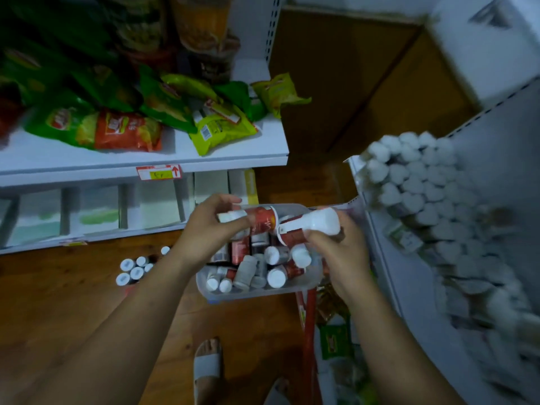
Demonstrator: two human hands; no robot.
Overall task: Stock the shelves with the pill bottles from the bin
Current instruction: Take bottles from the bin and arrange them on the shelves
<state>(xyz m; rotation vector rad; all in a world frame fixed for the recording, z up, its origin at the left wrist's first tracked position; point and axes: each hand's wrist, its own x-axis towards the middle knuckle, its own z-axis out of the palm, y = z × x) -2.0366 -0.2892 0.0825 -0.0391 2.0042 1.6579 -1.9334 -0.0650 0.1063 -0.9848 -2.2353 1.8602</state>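
Wooden flooring fills the frame's centre, where the left hand (216, 226) closes on a red-labelled bottle (258, 219) and the right hand (336, 252) grips a white-capped bottle (314, 223) above the clear bin (309, 280) of pill bottles, beside the shelf (377, 244) at right.

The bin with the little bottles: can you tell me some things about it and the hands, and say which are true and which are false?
1. Each hand, left hand and right hand, holds a pill bottle. True.
2. The bin is empty. False: many bottles lie in it.
3. The bin sits on the shelf with the snack bags. False: it sits on the wooden floor.
4. The shelf on the right already holds white-capped bottles. True.
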